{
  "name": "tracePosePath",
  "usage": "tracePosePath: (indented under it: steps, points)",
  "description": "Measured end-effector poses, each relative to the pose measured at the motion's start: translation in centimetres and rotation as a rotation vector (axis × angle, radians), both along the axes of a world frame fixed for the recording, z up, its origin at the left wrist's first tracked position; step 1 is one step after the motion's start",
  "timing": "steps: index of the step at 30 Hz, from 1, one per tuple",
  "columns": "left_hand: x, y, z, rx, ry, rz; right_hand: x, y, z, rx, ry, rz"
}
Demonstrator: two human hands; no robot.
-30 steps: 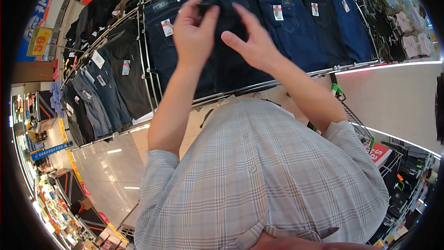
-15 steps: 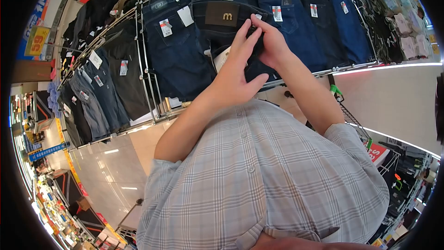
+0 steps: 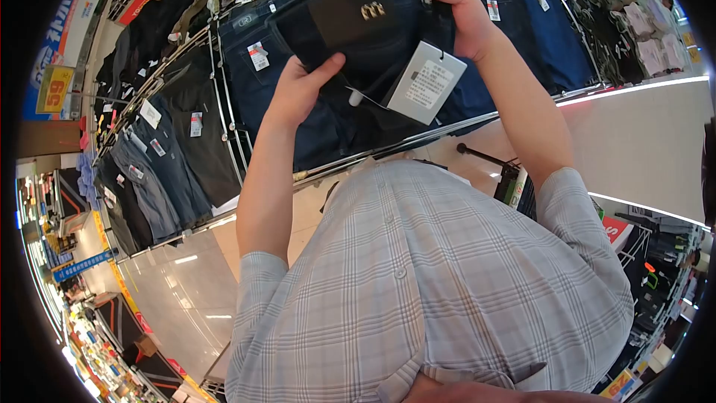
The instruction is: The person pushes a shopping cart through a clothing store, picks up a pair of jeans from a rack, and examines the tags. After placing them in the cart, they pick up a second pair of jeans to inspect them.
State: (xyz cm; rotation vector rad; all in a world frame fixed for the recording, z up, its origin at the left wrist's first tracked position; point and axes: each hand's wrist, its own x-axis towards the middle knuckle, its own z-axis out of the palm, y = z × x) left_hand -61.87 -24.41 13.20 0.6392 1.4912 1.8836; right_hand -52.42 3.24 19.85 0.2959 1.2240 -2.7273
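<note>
A dark pair of jeans (image 3: pixel 298 26) is stretched between my hands above the rack, its waistband toward the far side. On the waistband sits a brown patch (image 3: pixel 335 19) with a gold metal letter. My left hand (image 3: pixel 302 89) grips the left side, thumb on top and fingers hidden beneath the cloth. At the right end of the waistband, my right hand (image 3: pixel 470 21) is closed on the fabric, thumb uppermost. A white printed hang tag (image 3: pixel 426 82) dangles from the jeans between my hands, with a second pale tag partly hidden beside it.
Folded jeans with price tags, among them a blue pair (image 3: pixel 541 30), lie on the metal rack (image 3: pixel 231 116). Grey and black trousers (image 3: pixel 160 168) hang at the left. A shopping cart (image 3: pixel 518 186) stands beside my right arm. A yellow price sign (image 3: pixel 54 89) is at far left.
My hands have moved apart, left hand to the left and right hand to the right. Both now hold the jeans, which are raised closer, and the hang tag has swung into view.
</note>
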Motion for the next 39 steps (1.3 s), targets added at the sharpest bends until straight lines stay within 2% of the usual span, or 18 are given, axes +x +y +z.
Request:
tracePosePath:
  steps: [1,3,5,7,9,11,13,16,25,29,35,39]
  points:
    - [-0.1,0.3,0.4,0.0,0.0,-0.005,-0.3,0.3,-0.2,0.0,0.0,-0.005]
    - [-0.3,0.8,1.0,-0.038,-0.139,0.165,-0.7,0.4,-0.7,0.06,0.004,-0.066]
    - [-0.5,1.2,1.4,-0.002,-0.132,0.216,-0.5,-0.1,-1.5,0.041,-0.03,-0.048]
    - [-0.5,1.2,1.9,-0.008,-0.136,0.351,-0.1,-1.1,-3.0,0.163,-0.04,-0.095]
    - [-0.4,1.2,2.0,-0.019,-0.125,0.368,-0.3,-1.1,-4.5,0.215,-0.017,-0.045]
    - [-1.4,0.8,1.2,-0.03,-0.113,0.383,-0.5,-1.5,-5.6,0.436,-0.092,-0.125]
    - [-1.6,0.7,0.9,-0.052,-0.111,0.376,-0.8,-1.4,-5.8,0.427,-0.069,-0.161]
    - [-1.3,0.8,1.0,-0.047,-0.097,0.41,-1.2,-0.7,-6.0,0.562,0.047,-0.181]
    - [-1.2,0.9,1.7,-0.096,0.038,0.448,-0.4,-1.0,-3.9,0.607,0.109,-0.179]
    - [-1.3,1.1,1.8,-0.185,0.119,0.504,-0.7,0.1,-4.2,0.699,0.135,-0.156]
    - [-0.5,1.7,2.4,-0.169,0.134,0.511,-0.6,0.6,-4.3,0.708,0.162,-0.153]
    - [-0.1,2.1,3.1,-0.166,0.084,0.561,-0.5,1.0,-4.2,0.576,0.157,-0.135]
